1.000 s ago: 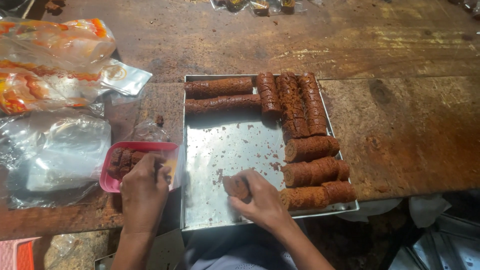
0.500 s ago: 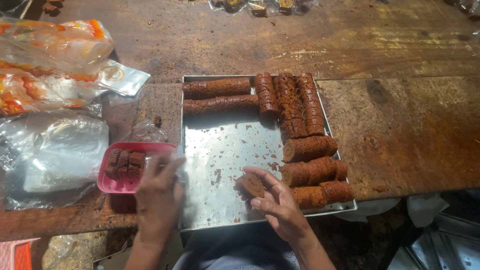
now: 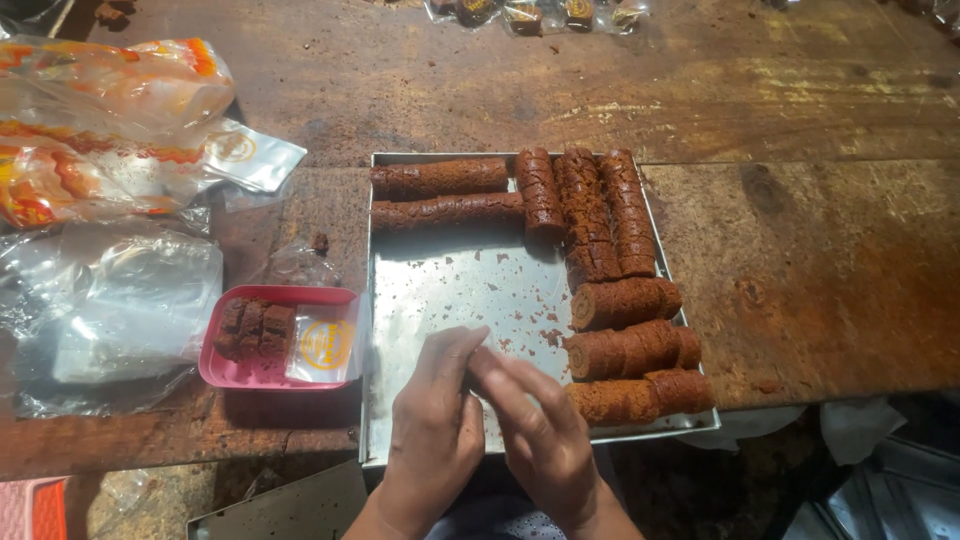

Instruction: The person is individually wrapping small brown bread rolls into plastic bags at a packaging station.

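Note:
My left hand (image 3: pixel 432 425) and my right hand (image 3: pixel 545 435) meet over the front of a metal baking tray (image 3: pixel 440 285), their fingertips touching. Whether a piece of cake lies between them is hidden. Brown roll cakes (image 3: pixel 625 350) lie just right of my right hand, with more rolls (image 3: pixel 585 205) along the tray's back. A small pink tray (image 3: pixel 240 372) to the left of my left hand holds three brown cake slices (image 3: pixel 255 328) and a clear printed wrapper (image 3: pixel 325 345).
Clear plastic bags (image 3: pixel 110 300) and orange-printed wrappers (image 3: pixel 100 120) are piled at the left on the worn wooden table (image 3: pixel 830 280). Small wrapped pieces (image 3: pixel 530 12) lie at the far edge. A metal sheet (image 3: pixel 285 510) sits below the table's front edge.
My left hand has moved right from the pink tray to the metal tray. My right hand, which held a cake slice, has come in to meet it. The slice no longer shows.

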